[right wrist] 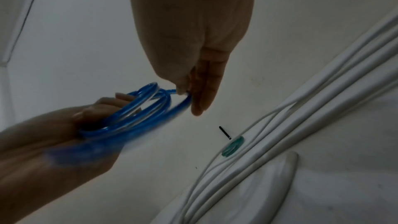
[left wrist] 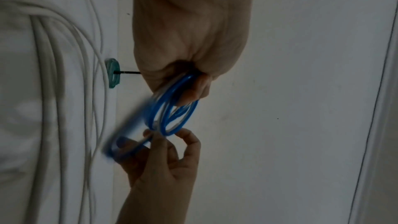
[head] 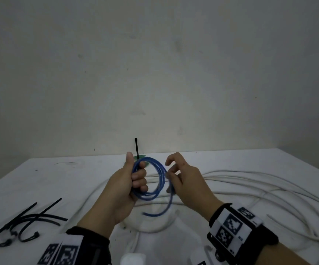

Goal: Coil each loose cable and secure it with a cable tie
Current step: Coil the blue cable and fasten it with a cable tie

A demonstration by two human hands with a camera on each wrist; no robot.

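Note:
A blue cable (head: 159,169) is wound into a small coil of several loops above the white table (head: 59,180). My left hand (head: 135,175) grips the coil's left side, thumb pointing up and fingers curled through the loops. My right hand (head: 171,175) pinches the loose strand at the coil's right side. The free tail (head: 160,212) hangs below, blurred. In the left wrist view my left hand (left wrist: 193,91) holds the coil (left wrist: 172,113) and my right hand (left wrist: 163,156) is under it. In the right wrist view my right fingers (right wrist: 202,94) pinch the coil (right wrist: 137,113).
Several black cable ties (head: 26,220) lie loose at the table's front left. A long white cable (head: 250,188) sprawls in wide loops across the right and middle. A small green coil with a black tie (head: 138,154) sits at the far edge by the wall.

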